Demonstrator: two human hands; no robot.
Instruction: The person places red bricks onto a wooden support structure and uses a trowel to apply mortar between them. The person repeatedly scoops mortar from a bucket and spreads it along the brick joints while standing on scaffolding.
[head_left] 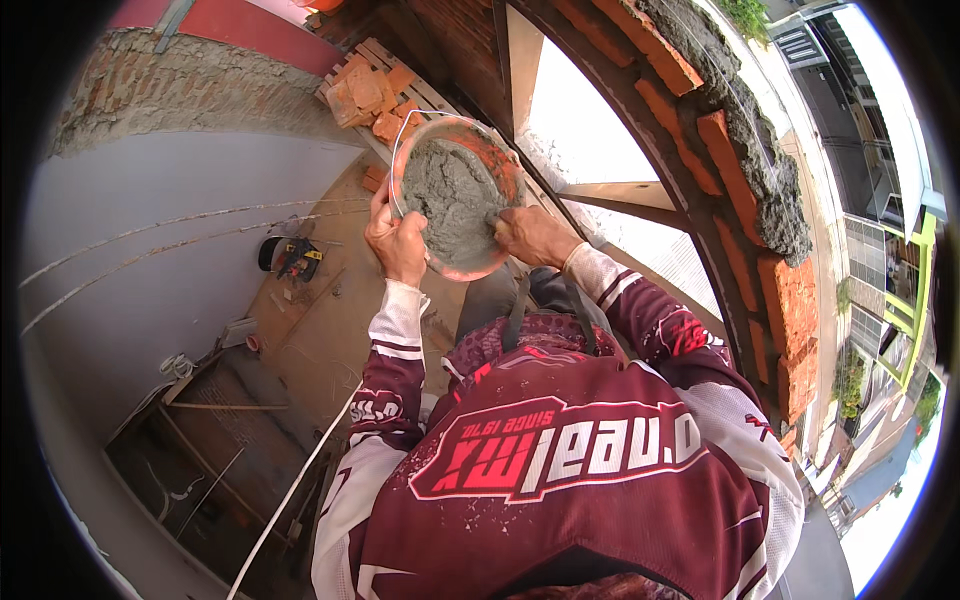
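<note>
Both my hands hold an orange bucket in front of me, tilted so its mouth faces me. Wet grey mortar fills much of it, with streaks up the inner wall. My left hand is closed on the left rim, its thumb over the edge near the mortar. On the right rim, my right hand is closed too, knuckles toward me. The thin wire handle stands up along the far left of the rim. The bucket's underside is hidden.
At right curves a brick wall topped with fresh mortar. Beyond the bucket lie stacked orange bricks on planks. Left of me are a plastered wall, strung lines, a black tool bag on the floor, and a dark opening below.
</note>
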